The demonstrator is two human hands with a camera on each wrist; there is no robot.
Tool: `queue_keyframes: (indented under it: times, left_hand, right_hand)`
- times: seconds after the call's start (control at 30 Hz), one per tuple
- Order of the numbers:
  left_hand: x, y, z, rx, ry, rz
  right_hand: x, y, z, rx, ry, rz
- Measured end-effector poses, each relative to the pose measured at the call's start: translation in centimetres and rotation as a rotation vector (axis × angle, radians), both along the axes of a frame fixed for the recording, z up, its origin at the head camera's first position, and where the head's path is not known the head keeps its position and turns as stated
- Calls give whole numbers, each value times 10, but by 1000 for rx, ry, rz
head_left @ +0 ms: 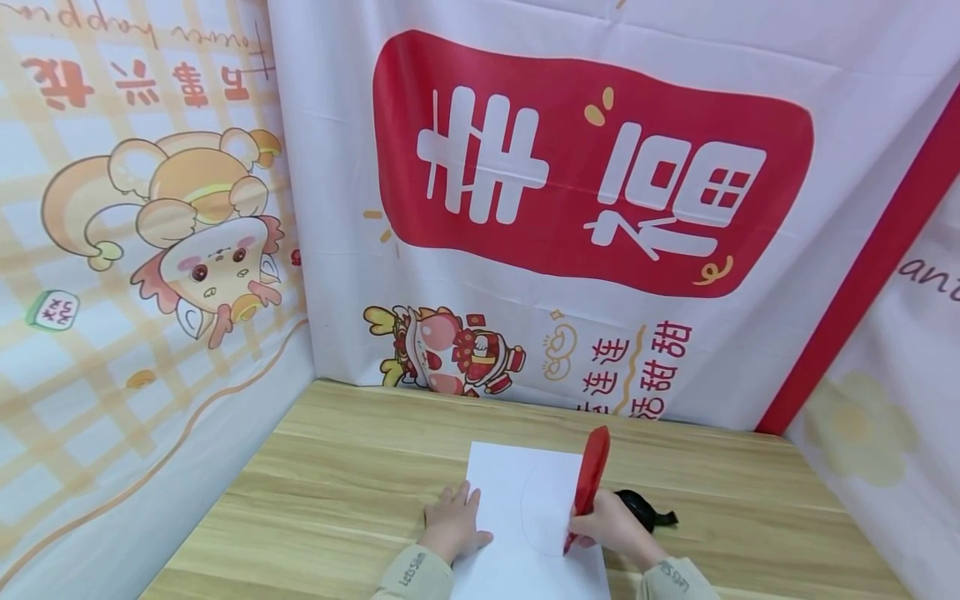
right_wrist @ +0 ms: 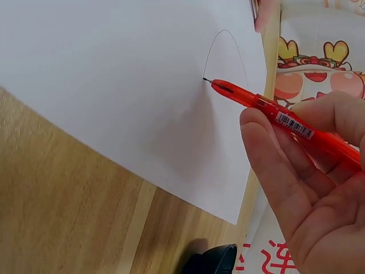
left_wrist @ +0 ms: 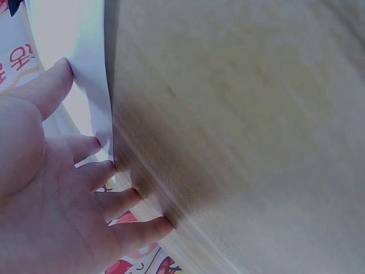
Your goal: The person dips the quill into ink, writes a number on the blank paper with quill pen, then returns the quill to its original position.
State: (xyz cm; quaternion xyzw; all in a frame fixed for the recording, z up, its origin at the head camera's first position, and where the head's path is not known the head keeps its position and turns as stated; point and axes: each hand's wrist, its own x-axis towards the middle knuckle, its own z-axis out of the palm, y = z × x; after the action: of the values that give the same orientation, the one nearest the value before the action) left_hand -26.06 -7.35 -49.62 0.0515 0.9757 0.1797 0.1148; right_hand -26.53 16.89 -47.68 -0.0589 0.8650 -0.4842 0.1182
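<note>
A white sheet of paper lies on the wooden table, bearing a thin curved line. My right hand pinches a large red pen between thumb and fingers. In the right wrist view the tip of the red pen meets the paper at one end of the line. My left hand rests at the sheet's left edge with its fingers spread. Seen from the left wrist, the thumb of the left hand lies over the paper, while the outer fingertips touch the wood.
Just right of my right hand sits a rounded black object with a narrow end. The wooden table reaches back to a printed cloth, and similar cloths hang at both sides.
</note>
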Motion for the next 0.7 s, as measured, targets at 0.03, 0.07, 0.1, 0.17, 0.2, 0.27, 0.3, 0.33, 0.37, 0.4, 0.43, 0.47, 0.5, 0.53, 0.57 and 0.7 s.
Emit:
queue_keyframes:
  times: [0.03, 0.07, 0.1, 0.17, 0.2, 0.27, 0.3, 0.33, 0.37, 0.4, 0.43, 0.47, 0.5, 0.53, 0.57, 0.7]
  left_hand:
    - [0, 0, 1, -2, -1, 0]
    - [0, 0, 1, -4, -2, 0]
    - [0, 0, 1, -5, -1, 0]
    - [1, 0, 2, 3, -3, 0]
    - [1, 0, 3, 9, -6, 0]
    - [1, 0, 3, 22, -10, 2]
    - [1, 0, 4, 29, -13, 2]
    - [1, -1, 4, 34, -16, 3]
    - [1, -1, 4, 37, -17, 3]
    - [1, -1, 4, 38, -19, 3]
    - [1, 0, 3, 38, -20, 4]
    - [1, 0, 3, 37, -22, 4]
    - [0, 0, 3, 36, -23, 3]
    - [0, 0, 3, 36, -24, 3]
    - [0, 0, 3, 34, -24, 3]
    - [0, 0, 2, 35, -26, 3]
  right_hand:
    - [0, 1, 0, 4, 9, 1]
    - [0, 1, 0, 11, 20, 1]
    - [0, 2, 1, 17, 32, 2]
    - [1, 4, 1, 32, 58, 4]
    - [1, 4, 2, 38, 65, 5]
    - [1, 6, 3, 49, 68, 5]
    - [0, 6, 3, 52, 66, 7]
    - [0, 7, 4, 55, 63, 6]
    - [0, 7, 4, 59, 58, 6]
    - [-1, 8, 4, 62, 53, 4]
    - [-2, 8, 4, 64, 50, 2]
    - [-2, 8, 4, 67, 47, -2]
    - [-3, 9, 4, 72, 44, -7]
    - [-3, 9, 4, 79, 41, -14]
    - [-4, 9, 3, 86, 39, -22]
    - [-6, 11, 3, 121, 27, -54]
